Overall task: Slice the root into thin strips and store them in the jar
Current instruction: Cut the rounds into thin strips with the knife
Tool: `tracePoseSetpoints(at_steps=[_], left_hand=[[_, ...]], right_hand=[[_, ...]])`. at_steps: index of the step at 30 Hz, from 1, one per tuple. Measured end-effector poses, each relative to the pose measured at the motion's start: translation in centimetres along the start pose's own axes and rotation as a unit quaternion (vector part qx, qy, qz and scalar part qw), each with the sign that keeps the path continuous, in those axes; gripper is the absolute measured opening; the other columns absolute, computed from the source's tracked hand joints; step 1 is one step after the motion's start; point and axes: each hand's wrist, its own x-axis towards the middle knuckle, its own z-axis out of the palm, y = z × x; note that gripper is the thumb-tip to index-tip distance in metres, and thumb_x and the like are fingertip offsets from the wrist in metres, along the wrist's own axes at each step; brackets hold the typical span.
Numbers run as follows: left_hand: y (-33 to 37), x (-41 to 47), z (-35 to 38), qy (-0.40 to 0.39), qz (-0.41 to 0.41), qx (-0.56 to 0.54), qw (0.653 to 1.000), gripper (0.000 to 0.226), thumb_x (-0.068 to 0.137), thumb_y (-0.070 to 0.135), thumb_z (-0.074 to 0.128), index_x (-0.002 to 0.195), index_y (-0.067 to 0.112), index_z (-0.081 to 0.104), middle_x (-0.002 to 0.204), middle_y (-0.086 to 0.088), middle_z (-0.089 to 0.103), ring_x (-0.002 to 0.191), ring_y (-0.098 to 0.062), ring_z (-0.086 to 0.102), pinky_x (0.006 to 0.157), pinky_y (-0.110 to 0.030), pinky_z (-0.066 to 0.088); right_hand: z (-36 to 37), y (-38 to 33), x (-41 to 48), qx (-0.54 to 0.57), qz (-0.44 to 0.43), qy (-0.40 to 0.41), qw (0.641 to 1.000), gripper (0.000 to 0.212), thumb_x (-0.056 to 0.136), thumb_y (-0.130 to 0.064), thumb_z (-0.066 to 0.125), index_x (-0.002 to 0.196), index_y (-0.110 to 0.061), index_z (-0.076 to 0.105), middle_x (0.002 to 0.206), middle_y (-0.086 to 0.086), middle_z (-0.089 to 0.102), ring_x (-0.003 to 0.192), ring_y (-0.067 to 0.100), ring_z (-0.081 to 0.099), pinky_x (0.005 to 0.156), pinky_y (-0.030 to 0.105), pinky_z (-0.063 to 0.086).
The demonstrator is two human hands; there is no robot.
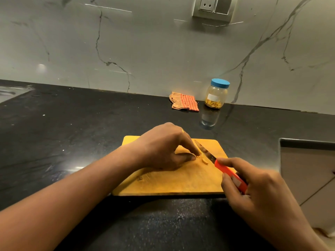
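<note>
Landmark: cutting board (pixel 172 185), stained yellow, on a dark counter.
Root: small yellow stub (pixel 198 156) right of the board's centre. Most of it is hidden under the fingers, so I can't tell how much is left.
Left hand (pixel 163 147): over the board's middle, thumb and fingertips pinching the stub down.
Right hand (pixel 253 187): off the board's near right corner, fingers wrapped round the orange handle of the knife (pixel 206 153).
Blade: slanted across the board's right half, just beside the left fingertips. Can't tell whether the edge touches the root.
Cut strip (pixel 205 161): on the board, beside the blade.
Jar (pixel 216 94): well beyond the board's far right corner, blue lid on, yellow strips at the bottom.
Step, judged: slicing the last stub.
Doing it well: tuck the fingertips back, since the stub leaves little margin. Use short, slow strokes with narrow spacing. The lid has to come off before loading.
</note>
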Motion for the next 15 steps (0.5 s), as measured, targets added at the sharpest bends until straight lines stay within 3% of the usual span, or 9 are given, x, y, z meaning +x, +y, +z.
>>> tracePoseSetpoints(at_steps=[5, 10, 12, 15], left_hand=[[0.7, 0.6, 0.8, 0.011, 0.023, 0.039, 0.999, 0.027, 0.093, 0.036, 0.064, 0.119, 0.038, 0.069, 0.115, 0.018, 0.070, 0.104, -0.005, 0.058, 0.086, -0.026, 0.052], [0.4, 0.8, 0.9, 0.001, 0.020, 0.065, 0.998, 0.027, 0.095, 0.038, 0.061, 0.120, 0.035, 0.069, 0.119, 0.019, 0.067, 0.110, -0.002, 0.056, 0.089, -0.018, 0.046], [0.2, 0.8, 0.5, 0.004, 0.011, 0.064, 0.998, 0.025, 0.094, 0.036, 0.062, 0.118, 0.033, 0.070, 0.118, 0.019, 0.068, 0.109, -0.001, 0.057, 0.091, -0.018, 0.044], [-0.5, 0.2, -1.4, 0.012, -0.043, 0.008, 0.999, 0.022, 0.091, 0.035, 0.066, 0.110, 0.030, 0.075, 0.109, 0.016, 0.071, 0.101, -0.002, 0.063, 0.091, -0.024, 0.053]], right_hand=[[0.3, 0.1, -0.1, 0.032, 0.002, 0.000, 0.999, 0.032, 0.080, -0.026, 0.065, 0.112, -0.032, 0.066, 0.053, -0.010, 0.054, 0.047, 0.011, 0.053, 0.036, 0.012, 0.034], [0.1, 0.4, -0.4, 0.032, -0.002, 0.017, 0.999, 0.034, 0.080, -0.031, 0.062, 0.113, -0.036, 0.063, 0.053, -0.004, 0.057, 0.042, 0.016, 0.051, 0.036, 0.033, 0.043], [-0.3, 0.4, -0.6, 0.033, -0.004, 0.030, 0.999, 0.034, 0.080, -0.030, 0.063, 0.113, -0.036, 0.063, 0.054, -0.005, 0.057, 0.041, 0.014, 0.051, 0.036, 0.033, 0.043], [-0.3, 0.0, -1.0, 0.045, -0.016, 0.027, 0.998, 0.029, 0.081, -0.031, 0.062, 0.109, -0.038, 0.065, 0.053, -0.008, 0.054, 0.042, 0.010, 0.050, 0.038, 0.025, 0.042]])
